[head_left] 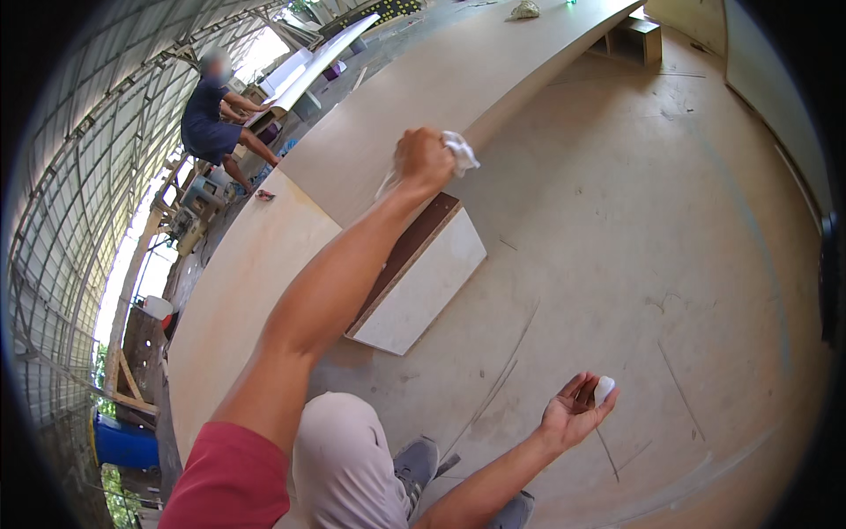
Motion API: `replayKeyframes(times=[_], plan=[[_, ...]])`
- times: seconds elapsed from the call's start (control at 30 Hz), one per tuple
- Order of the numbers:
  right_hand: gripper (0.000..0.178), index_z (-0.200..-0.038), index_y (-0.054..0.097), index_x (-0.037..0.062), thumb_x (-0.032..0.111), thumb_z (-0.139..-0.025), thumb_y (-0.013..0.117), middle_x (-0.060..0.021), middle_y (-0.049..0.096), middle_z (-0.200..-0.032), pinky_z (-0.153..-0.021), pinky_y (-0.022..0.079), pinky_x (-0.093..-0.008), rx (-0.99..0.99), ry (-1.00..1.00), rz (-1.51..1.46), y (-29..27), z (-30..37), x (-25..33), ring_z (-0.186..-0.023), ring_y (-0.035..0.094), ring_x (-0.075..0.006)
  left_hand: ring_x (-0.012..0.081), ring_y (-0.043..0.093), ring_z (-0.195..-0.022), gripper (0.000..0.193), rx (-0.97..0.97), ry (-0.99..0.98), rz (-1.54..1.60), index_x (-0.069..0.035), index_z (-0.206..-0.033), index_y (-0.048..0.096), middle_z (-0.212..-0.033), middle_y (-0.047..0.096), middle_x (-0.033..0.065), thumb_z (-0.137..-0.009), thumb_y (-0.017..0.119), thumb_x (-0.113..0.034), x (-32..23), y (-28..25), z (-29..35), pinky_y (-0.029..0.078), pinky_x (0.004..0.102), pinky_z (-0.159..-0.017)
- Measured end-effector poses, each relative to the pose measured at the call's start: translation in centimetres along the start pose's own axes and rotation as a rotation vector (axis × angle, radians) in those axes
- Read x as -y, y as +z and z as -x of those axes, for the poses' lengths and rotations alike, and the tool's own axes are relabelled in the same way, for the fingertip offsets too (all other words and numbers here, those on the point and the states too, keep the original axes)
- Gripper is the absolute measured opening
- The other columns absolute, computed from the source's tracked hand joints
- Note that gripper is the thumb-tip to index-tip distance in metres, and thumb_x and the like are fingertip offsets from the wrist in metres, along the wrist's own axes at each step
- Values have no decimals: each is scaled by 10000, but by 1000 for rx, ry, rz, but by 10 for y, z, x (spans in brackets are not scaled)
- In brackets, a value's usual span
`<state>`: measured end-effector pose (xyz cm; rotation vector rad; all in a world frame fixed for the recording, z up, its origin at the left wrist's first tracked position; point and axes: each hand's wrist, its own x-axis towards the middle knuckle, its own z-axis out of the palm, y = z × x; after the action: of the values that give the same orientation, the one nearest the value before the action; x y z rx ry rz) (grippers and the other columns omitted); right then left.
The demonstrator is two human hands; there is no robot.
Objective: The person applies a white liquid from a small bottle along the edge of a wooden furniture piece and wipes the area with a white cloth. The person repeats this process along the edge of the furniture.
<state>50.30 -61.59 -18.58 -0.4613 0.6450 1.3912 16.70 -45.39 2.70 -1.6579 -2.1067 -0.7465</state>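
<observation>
My left hand (423, 160) is closed around a white cloth (461, 150) and reaches out over the edge of a long pale plywood panel (397, 123). A small white lump (604, 388) sits between the fingertips of my right hand (575, 410), which is held palm up, low over the plywood floor (652, 220). Below my left forearm a white board box (423, 286) with a dark brown top face stands on the floor.
Another person (216, 119) in dark blue sits at the far left, working at white boards (308, 66). A small cabinet (636, 40) stands at the back right. My knee and grey shoes (419, 463) are at the bottom. Metal mesh fencing (70, 229) runs along the left.
</observation>
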Motion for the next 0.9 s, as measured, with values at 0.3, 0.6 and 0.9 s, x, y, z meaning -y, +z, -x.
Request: replayKeyframes(times=[0.3,0.6,0.9], plan=[[309,-957,639,-24,255,-895,758,-125,686,-902,-777,647,-348,-48,-65,63,5,19,-1,-803,691,-241,308,646,-649,151,13,11,74,-2,-669,672,-696,652,179,-695,765,-118,33,-43,49,485,391,-612],[296,-966,662,1,295,-944,695,-129,707,-849,-747,648,-392,102,236,115,-2,55,-70,-787,703,-256,232,553,-658,89,34,-121,1,55,-767,638,-719,551,115,-737,719,76,70,-240,281,410,331,-592],[298,-1001,649,45,332,-940,699,-121,715,-834,-738,647,-376,15,521,200,-26,146,-145,-794,711,-239,239,537,-710,128,143,-394,-168,42,-806,656,-732,537,97,-722,713,120,95,-366,426,425,329,-628]])
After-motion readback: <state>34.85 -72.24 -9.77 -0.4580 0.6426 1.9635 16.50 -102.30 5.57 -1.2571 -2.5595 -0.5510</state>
